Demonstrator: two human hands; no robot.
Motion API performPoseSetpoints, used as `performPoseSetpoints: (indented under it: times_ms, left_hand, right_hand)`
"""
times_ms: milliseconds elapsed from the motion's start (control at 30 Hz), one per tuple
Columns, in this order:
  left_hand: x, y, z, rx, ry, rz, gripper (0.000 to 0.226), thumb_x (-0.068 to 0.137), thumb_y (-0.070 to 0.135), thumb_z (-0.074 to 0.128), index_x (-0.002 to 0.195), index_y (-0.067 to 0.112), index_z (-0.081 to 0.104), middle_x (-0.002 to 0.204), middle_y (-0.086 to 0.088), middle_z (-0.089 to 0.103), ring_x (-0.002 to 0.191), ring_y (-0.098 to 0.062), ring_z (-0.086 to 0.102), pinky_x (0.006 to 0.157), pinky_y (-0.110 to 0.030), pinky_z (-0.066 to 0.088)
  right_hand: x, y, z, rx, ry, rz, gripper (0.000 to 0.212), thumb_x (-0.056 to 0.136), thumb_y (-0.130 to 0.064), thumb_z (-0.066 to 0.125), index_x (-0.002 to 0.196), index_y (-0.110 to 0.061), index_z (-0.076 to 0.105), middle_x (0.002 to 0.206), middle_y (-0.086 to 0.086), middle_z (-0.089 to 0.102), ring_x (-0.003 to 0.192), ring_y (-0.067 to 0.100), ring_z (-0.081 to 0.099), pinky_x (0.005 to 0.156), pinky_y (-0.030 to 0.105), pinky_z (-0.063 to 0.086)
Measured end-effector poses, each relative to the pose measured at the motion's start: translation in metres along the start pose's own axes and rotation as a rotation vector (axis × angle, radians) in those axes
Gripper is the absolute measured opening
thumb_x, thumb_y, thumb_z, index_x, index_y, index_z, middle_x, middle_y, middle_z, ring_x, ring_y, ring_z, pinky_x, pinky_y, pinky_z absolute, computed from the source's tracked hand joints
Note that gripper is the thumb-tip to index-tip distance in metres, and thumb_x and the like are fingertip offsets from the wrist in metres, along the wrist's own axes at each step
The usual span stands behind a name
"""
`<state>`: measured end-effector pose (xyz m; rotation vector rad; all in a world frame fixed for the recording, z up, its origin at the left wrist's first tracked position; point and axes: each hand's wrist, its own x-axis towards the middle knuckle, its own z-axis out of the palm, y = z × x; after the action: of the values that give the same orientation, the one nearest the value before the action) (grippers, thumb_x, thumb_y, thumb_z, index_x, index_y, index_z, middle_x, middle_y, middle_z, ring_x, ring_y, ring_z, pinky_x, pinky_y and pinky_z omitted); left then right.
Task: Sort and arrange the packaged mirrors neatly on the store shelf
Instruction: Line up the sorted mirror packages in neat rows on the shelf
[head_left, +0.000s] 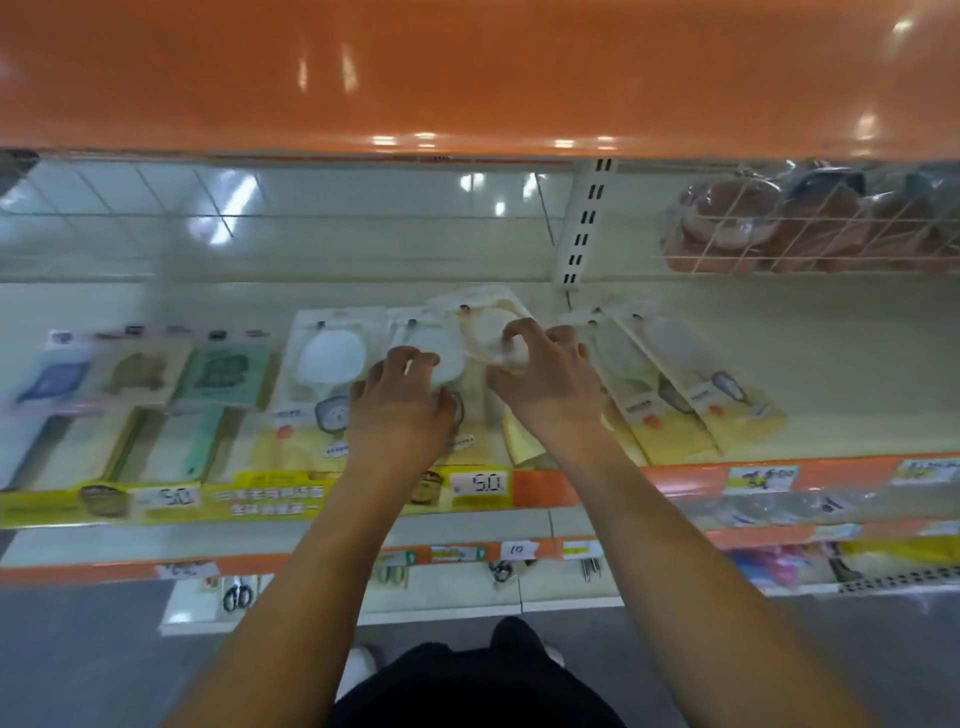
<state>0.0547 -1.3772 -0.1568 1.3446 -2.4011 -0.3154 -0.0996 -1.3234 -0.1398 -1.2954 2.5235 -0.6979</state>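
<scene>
head view: left hand (402, 402) pins one clear-packaged round white mirror (434, 358) flat on the pale shelf (831, 364); right hand (545, 374) fingers curl around a tilted one (491, 325) to straighten it.

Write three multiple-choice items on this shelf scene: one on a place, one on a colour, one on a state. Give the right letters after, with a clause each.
1. Where does the wire basket of wrapped goods sit?
A. upper right, above the shelf
B. on the floor
C. at the far left

2. What colour is the shelf edge to the right of the yellow price tags?
A. blue
B. orange
C. black

3. What is the right hand doing?
A. hanging idle at the side
B. resting flat on the floor
C. gripping a tilted mirror pack with curled fingers

Answers:
1 A, the basket hangs at the upper right beside the slotted post.
2 B, the strip there is orange.
3 C, its fingers curl on the round mirror of the tilted pack, while the left hand grips the neighbouring pack.
</scene>
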Motion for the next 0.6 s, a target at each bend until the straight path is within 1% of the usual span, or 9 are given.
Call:
performPoseSetpoints:
  times_ms: [67,133,300,367,467,533,600]
  left_hand:
    - [-0.001,-0.028,-0.012,0.009,0.011,0.006,0.042,0.078,0.032,0.051,0.114,0.013,0.062,0.117,-0.010,0.059,0.101,-0.035,0.059,0.082,-0.044,0.045]
    - [-0.001,-0.055,-0.021,0.017,0.008,0.011,0.043,0.078,0.033,0.050,0.114,0.014,0.062,0.118,-0.009,0.059,0.103,-0.034,0.059,0.084,-0.043,0.045]
    - [0.003,-0.112,-0.042,0.027,-0.078,0.016,0.040,0.085,0.033,0.052,0.122,0.016,0.057,0.127,-0.007,0.053,0.112,-0.032,0.054,0.090,-0.041,0.040]
    - [0.003,-0.125,-0.047,0.037,-0.117,0.025,0.041,0.088,0.034,0.051,0.126,0.018,0.053,0.132,-0.005,0.049,0.115,-0.031,0.051,0.094,-0.042,0.037]
    - [0.005,-0.137,-0.050,0.043,-0.130,0.033,0.040,0.091,0.033,0.050,0.129,0.020,0.050,0.134,-0.004,0.046,0.120,-0.028,0.049,0.097,-0.043,0.038]
    - [0.004,-0.141,-0.051,0.038,-0.130,0.023,0.040,0.091,0.033,0.050,0.128,0.019,0.051,0.133,-0.004,0.047,0.118,-0.028,0.049,0.096,-0.043,0.038]
    - [0.000,-0.146,-0.053,0.026,-0.094,0.034,0.038,0.089,0.032,0.050,0.124,0.016,0.055,0.127,-0.007,0.052,0.113,-0.031,0.053,0.092,-0.043,0.040]
  right_hand:
    - [-0.006,-0.025,0.015,0.017,0.007,0.011,0.038,0.075,-0.039,0.064,0.111,-0.038,0.052,0.109,0.001,0.040,0.103,0.031,0.046,0.084,0.036,0.040]
    - [-0.011,-0.049,0.031,0.022,0.021,0.030,0.036,0.076,-0.039,0.064,0.110,-0.037,0.053,0.106,-0.001,0.038,0.103,0.030,0.046,0.085,0.037,0.040]
    - [-0.026,-0.092,0.064,0.047,0.069,0.077,0.038,0.078,-0.041,0.065,0.113,-0.036,0.054,0.113,0.003,0.044,0.105,0.030,0.046,0.084,0.035,0.041]
    - [-0.033,-0.102,0.073,0.050,0.072,0.099,0.039,0.078,-0.042,0.065,0.115,-0.036,0.054,0.115,0.004,0.045,0.106,0.031,0.046,0.087,0.037,0.044]
    - [-0.039,-0.112,0.082,0.040,0.096,0.115,0.040,0.078,-0.044,0.066,0.116,-0.035,0.055,0.116,0.006,0.048,0.105,0.033,0.048,0.089,0.040,0.045]
    - [-0.041,-0.117,0.086,0.030,0.110,0.107,0.043,0.077,-0.044,0.067,0.117,-0.035,0.056,0.115,0.006,0.048,0.104,0.033,0.049,0.089,0.039,0.044]
    - [-0.042,-0.122,0.090,0.030,0.104,0.101,0.043,0.078,-0.045,0.066,0.118,-0.036,0.054,0.117,0.006,0.047,0.105,0.032,0.048,0.091,0.039,0.043]
